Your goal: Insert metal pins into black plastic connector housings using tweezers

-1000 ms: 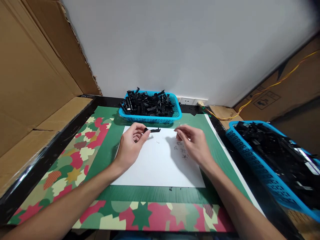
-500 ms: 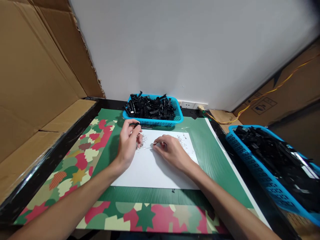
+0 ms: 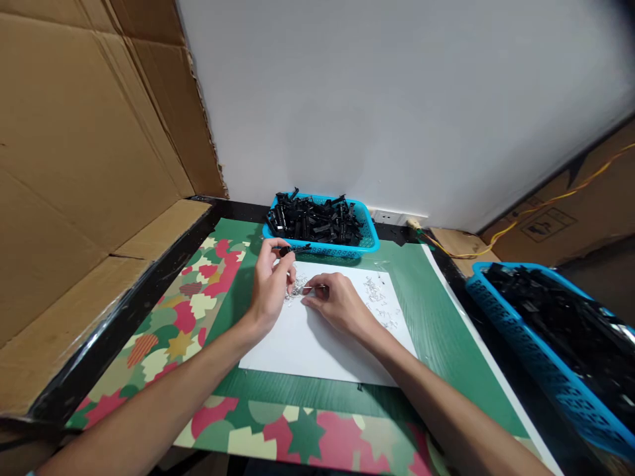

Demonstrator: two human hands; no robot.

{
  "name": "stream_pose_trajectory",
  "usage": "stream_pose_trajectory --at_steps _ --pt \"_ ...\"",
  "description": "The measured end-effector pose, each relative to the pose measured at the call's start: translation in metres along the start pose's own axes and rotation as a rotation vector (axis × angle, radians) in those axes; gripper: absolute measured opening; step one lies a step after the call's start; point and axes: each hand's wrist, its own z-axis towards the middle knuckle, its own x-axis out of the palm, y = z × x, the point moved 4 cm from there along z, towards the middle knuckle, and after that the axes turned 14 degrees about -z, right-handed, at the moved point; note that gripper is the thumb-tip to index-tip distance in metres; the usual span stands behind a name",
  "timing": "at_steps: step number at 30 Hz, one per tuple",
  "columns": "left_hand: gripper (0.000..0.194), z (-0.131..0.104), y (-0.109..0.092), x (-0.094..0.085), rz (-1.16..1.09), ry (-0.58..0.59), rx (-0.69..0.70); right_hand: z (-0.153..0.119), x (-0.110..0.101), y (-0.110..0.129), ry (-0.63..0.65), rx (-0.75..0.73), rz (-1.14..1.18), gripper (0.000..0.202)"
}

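Observation:
My left hand point(image 3: 270, 281) is closed on a small black plastic part point(image 3: 286, 251), whose slim end sticks out to the right above the white sheet point(image 3: 307, 344). A thin silvery tool point(image 3: 310, 287) is pinched between the thumb and fingers of my right hand point(image 3: 337, 299); its exact kind is too small to tell. The tool's tip is at a pile of tiny metal pieces point(image 3: 296, 289), just below my left fingertips. More tiny metal pieces point(image 3: 376, 291) lie scattered on the sheet, right of my right hand.
A blue basket point(image 3: 370, 244) full of black plastic parts stands behind the sheet. At the right, a larger blue basket point(image 3: 526, 344) holds more black parts. Cardboard point(image 3: 74, 132) rises on the left. A yellow cable point(image 3: 461, 254) runs from a wall socket point(image 3: 389, 216).
The whole scene has shifted rightward in view. Relative to the sheet, my right hand has moved left, bringing the tool to the metal pile. My left hand still holds the black part, now showing more.

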Motion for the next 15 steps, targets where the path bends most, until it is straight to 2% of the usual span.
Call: stream_pose_trajectory --at_steps 8,11,15 --pt "0.025 -0.001 0.003 0.0 0.105 0.051 -0.021 -0.002 -0.001 0.001 0.029 0.037 0.116 0.01" --pt "0.027 -0.003 0.005 0.003 0.203 0.109 -0.014 -0.006 -0.018 -0.009 -0.001 0.04 0.206 0.01" --pt "0.023 -0.016 0.004 0.013 0.395 0.255 0.047 -0.014 -0.051 -0.038 -0.073 0.128 0.313 0.013"
